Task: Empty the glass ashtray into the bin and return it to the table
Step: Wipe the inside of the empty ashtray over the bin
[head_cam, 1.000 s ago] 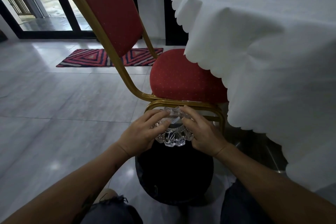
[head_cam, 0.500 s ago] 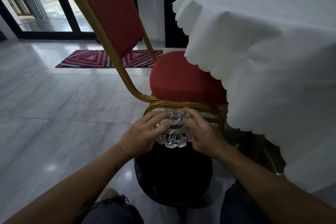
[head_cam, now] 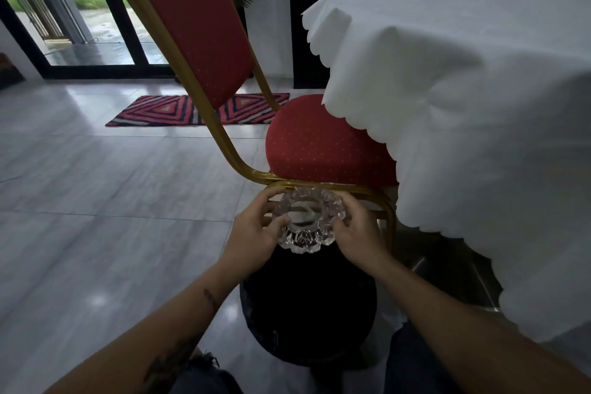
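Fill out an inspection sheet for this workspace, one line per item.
Surface: table under a white scalloped tablecloth, right; a small clear item at its far edge, too small to identify.
Job's things: clear cut-glass ashtray held above the black round bin on the floor; its contents cannot be told.
Clutter: nothing seen.
Hands: left hand and right hand grip opposite sides of the ashtray.
Cables: nothing seen.
Surroundings: red padded chair with gold frame, striped red rug, grey tiled floor, glass doors behind.
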### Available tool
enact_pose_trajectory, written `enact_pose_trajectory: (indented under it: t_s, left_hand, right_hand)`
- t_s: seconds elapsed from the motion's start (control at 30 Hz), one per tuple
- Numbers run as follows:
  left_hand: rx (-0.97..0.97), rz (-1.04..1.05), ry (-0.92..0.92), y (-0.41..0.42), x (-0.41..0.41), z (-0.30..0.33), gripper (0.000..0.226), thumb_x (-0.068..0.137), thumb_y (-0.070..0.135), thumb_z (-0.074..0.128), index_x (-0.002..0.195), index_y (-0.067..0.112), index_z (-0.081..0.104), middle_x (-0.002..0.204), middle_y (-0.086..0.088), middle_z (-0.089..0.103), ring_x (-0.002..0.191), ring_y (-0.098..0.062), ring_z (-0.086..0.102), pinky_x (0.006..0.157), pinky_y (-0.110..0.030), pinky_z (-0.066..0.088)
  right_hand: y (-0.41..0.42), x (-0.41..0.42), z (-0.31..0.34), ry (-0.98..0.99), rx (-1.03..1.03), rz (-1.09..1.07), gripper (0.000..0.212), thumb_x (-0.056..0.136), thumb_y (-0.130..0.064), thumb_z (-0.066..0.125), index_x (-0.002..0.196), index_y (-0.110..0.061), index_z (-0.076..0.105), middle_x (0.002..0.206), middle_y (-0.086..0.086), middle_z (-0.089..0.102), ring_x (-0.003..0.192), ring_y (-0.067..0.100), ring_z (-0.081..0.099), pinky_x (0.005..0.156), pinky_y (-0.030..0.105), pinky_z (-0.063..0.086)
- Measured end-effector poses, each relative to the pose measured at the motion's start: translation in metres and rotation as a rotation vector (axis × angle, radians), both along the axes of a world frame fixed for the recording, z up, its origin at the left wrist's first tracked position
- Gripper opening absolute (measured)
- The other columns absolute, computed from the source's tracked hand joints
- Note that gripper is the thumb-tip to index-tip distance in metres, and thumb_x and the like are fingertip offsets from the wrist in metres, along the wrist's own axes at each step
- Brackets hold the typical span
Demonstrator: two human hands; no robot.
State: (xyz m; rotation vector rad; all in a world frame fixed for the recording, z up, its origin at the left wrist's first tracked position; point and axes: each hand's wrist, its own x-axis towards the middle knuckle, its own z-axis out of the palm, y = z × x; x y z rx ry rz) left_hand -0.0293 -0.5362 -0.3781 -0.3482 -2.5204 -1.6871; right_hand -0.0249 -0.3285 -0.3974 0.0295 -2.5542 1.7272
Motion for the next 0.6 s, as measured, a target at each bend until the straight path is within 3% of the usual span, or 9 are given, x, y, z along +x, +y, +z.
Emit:
enact_pose_trajectory:
  t_s: [0.13, 0.23, 0.33, 0.4, 0.5, 0.6]
  left_hand:
    - [0.099, 0.136, -0.164, -0.001, -0.002, -0.016, 0.045, 0.094, 0.012, 0.066, 0.129, 0.040, 0.061, 0.108, -0.001, 0.078, 0.096, -0.019, 0.075, 0.084, -0.048, 0.064]
    - [0.093, 0.198, -0.225, -0.005, -0.002, -0.033, 0.037, 0.093, 0.022, 0.068, 0.125, 0.042, 0.065, 0.105, 0.002, 0.079, 0.096, -0.014, 0.076, 0.089, -0.051, 0.061]
    - [0.137, 0.198, -0.316, -0.013, -0.007, -0.047, 0.034, 0.092, 0.027, 0.067, 0.123, 0.043, 0.065, 0.100, -0.001, 0.081, 0.095, -0.021, 0.077, 0.092, -0.055, 0.059]
    - [0.195, 0.205, -0.377, -0.017, -0.011, -0.052, 0.032, 0.094, 0.024, 0.065, 0.122, 0.038, 0.067, 0.101, -0.005, 0.081, 0.095, -0.027, 0.078, 0.092, -0.058, 0.058]
    - [0.253, 0.234, -0.437, -0.019, -0.018, -0.041, 0.033, 0.097, 0.016, 0.062, 0.126, 0.029, 0.067, 0.108, -0.010, 0.079, 0.099, -0.029, 0.076, 0.093, -0.059, 0.058]
    - [0.259, 0.265, -0.486, -0.021, -0.018, -0.008, 0.034, 0.097, 0.016, 0.061, 0.101, 0.047, 0.073, 0.111, -0.006, 0.078, 0.100, -0.026, 0.076, 0.092, -0.057, 0.059]
  right_hand:
    - [-0.006, -0.003, -0.011, -0.062, -0.055, -0.016, 0.057, 0.100, -0.001, 0.050, 0.145, -0.035, 0.047, 0.118, -0.001, 0.065, 0.061, -0.001, 0.052, 0.046, 0.010, 0.041]
    - [-0.011, -0.008, -0.025, -0.121, -0.093, -0.014, 0.060, 0.100, -0.003, 0.050, 0.146, -0.042, 0.047, 0.098, 0.004, 0.069, 0.048, 0.004, 0.045, 0.046, 0.024, 0.041]
    - [-0.016, -0.016, -0.035, -0.158, -0.086, -0.013, 0.056, 0.101, -0.003, 0.049, 0.146, -0.036, 0.049, 0.089, 0.016, 0.067, 0.044, 0.001, 0.038, 0.045, 0.018, 0.037]
    - [-0.019, -0.022, -0.037, -0.162, -0.078, -0.002, 0.054, 0.101, -0.002, 0.047, 0.146, -0.032, 0.051, 0.072, 0.003, 0.054, 0.041, 0.000, 0.036, 0.044, 0.013, 0.034]
    - [-0.026, -0.027, -0.023, -0.184, -0.092, -0.009, 0.052, 0.101, 0.000, 0.046, 0.145, -0.028, 0.052, 0.069, -0.001, 0.045, 0.040, 0.000, 0.034, 0.044, 0.012, 0.033]
    - [-0.035, -0.025, 0.018, -0.216, -0.067, -0.042, 0.050, 0.102, -0.002, 0.047, 0.145, -0.027, 0.053, 0.071, 0.000, 0.045, 0.043, 0.000, 0.038, 0.047, 0.010, 0.034]
